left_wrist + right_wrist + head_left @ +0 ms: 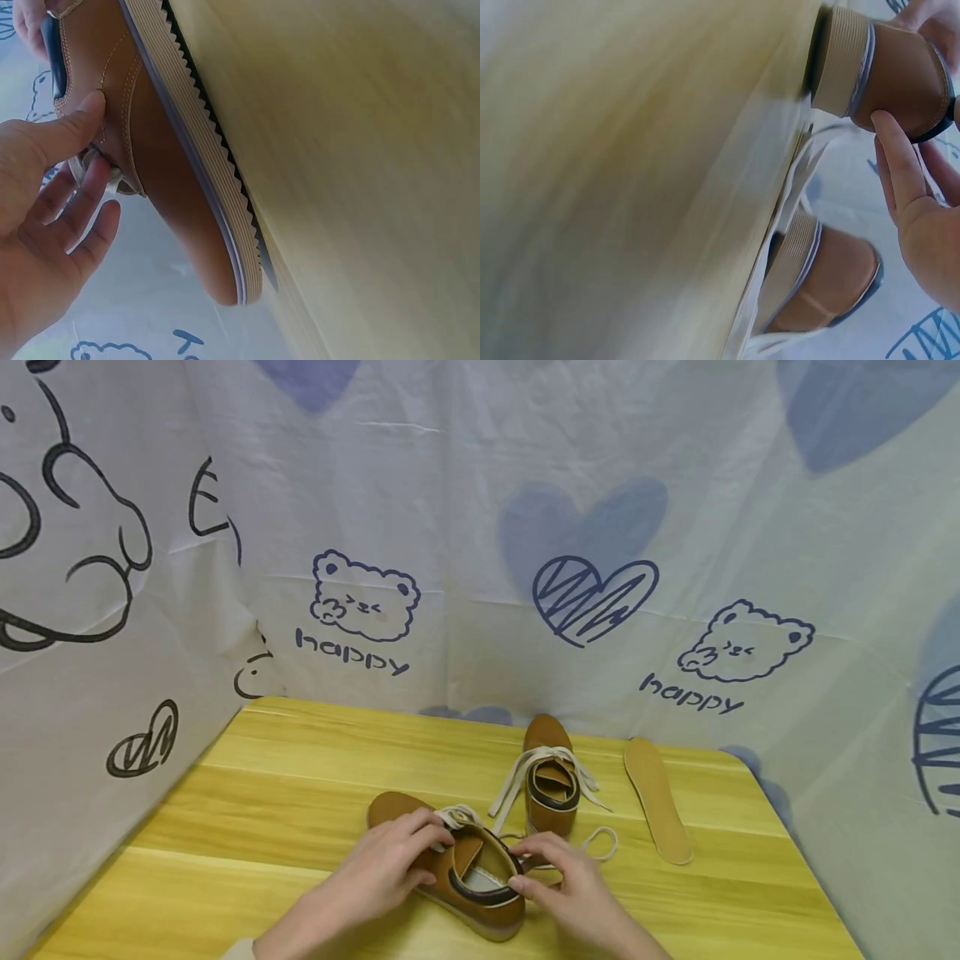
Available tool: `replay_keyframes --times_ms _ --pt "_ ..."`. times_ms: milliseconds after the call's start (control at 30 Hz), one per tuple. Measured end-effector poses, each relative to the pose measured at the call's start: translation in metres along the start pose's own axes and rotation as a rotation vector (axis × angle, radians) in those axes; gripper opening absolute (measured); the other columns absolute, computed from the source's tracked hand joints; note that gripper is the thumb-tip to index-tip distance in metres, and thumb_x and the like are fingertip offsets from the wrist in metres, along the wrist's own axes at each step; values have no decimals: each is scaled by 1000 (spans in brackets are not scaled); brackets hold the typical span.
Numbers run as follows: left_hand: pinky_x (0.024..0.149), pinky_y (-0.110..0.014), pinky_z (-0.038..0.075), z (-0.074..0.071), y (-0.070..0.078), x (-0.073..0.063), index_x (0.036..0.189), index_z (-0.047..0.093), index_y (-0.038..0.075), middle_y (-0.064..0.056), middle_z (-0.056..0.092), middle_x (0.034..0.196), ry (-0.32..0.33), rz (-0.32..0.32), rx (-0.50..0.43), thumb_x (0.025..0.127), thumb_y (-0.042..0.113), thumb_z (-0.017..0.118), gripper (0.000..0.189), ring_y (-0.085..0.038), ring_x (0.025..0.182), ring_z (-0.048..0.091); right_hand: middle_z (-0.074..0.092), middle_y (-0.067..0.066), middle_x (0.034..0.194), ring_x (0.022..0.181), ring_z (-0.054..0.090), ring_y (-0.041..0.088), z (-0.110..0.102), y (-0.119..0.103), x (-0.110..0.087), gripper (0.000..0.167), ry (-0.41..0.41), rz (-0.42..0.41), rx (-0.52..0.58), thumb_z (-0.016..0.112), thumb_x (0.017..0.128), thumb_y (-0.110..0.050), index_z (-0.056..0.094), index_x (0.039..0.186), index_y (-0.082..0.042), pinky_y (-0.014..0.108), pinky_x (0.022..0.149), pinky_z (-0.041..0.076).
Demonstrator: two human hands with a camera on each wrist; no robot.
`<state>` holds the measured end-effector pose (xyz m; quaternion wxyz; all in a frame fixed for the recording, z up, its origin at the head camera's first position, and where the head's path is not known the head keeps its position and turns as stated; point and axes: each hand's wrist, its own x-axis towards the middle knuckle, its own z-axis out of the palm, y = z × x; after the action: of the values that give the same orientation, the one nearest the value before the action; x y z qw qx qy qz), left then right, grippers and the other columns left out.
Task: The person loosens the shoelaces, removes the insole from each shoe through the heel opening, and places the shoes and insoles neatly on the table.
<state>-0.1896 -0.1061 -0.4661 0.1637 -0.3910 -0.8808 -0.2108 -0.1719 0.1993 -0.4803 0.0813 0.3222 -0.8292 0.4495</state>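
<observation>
I have the brown lace-up shoe (467, 853) between both hands on the wood-grain table (285, 835), its toe pointing away to my left and its heel to my right. My left hand (386, 864) grips the upper beside the laces (459, 815), thumb against the near side and fingers over the throat; my right hand (570, 885) pinches the heel end, thumb at the dark collar (489, 897) and forefinger on the outer heel. Held at both ends of the opening, I judge, the shoe is steadied with its mouth facing up to me; the pale patch inside may be the bare footbed, though it is too shaded to be sure. The matching shoe (553, 820) stands just beyond my right hand, heel towards me, and a tan insole (657, 802) lies farther right, both apart from my fingers.
</observation>
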Motion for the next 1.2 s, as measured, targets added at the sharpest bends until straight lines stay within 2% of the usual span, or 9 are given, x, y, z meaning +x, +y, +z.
replay_keyframes --times_ms 133,333,433,500,667,733,833,1000,1200 --pt "83 -39 59 -1 -8 -1 121 68 17 4 62 123 36 -3 0 74 9 92 53 -16 102 66 66 15 124 101 69 15 7 -5 0 37 -45 26 112 74 98 -18 67 130 -2 32 77 63" --pt "72 -30 59 -6 -23 -5 121 68 13 -1 59 125 87 -17 -42 72 -2 91 56 -13 88 69 65 16 129 107 69 19 22 -16 10 47 -63 138 171 77 96 -21 64 135 2 40 89 61" --pt "72 -29 60 -12 -28 -12 123 67 13 -1 58 127 90 -60 -102 75 0 89 54 -11 87 69 64 15 132 111 68 25 32 -23 18 50 -46 221 196 78 95 -23 63 136 1 45 96 58" --pt "74 -31 60 -17 -29 -18 125 67 14 1 59 128 99 -99 -140 78 6 89 52 -8 88 67 62 18 134 112 68 30 39 -28 23 51 -28 250 215 78 95 -22 62 137 3 47 99 56" --pt "84 -35 59 -24 -26 -28 131 63 14 10 57 128 69 -232 -225 85 32 87 55 -7 99 64 60 19 136 115 68 34 55 -34 36 55 -4 329 267 78 95 -20 58 141 3 33 90 60" --pt "89 -38 59 -26 -24 -30 134 61 13 9 55 131 32 -297 -255 85 44 85 63 -10 106 64 59 19 138 117 66 35 61 -36 41 58 -7 361 287 78 95 -21 57 144 2 27 84 60" --pt "94 -42 58 -27 -23 -30 139 56 9 -1 51 140 -8 -362 -315 83 53 83 77 -21 115 63 57 20 141 120 64 38 69 -39 50 62 -3 391 310 79 95 -22 55 146 3 26 80 61" --pt "99 -45 56 -26 -30 -28 148 44 -3 -22 40 151 -24 -401 -474 79 36 90 91 -42 128 56 54 22 142 121 63 37 82 -41 64 61 28 434 384 77 96 -16 52 148 3 28 80 62" --pt "103 -46 53 -22 -47 -21 150 39 -8 -29 34 153 -4 -416 -591 78 15 91 92 -50 136 47 54 28 141 120 64 36 95 -39 78 61 76 472 519 73 97 -8 47 151 5 34 84 62"
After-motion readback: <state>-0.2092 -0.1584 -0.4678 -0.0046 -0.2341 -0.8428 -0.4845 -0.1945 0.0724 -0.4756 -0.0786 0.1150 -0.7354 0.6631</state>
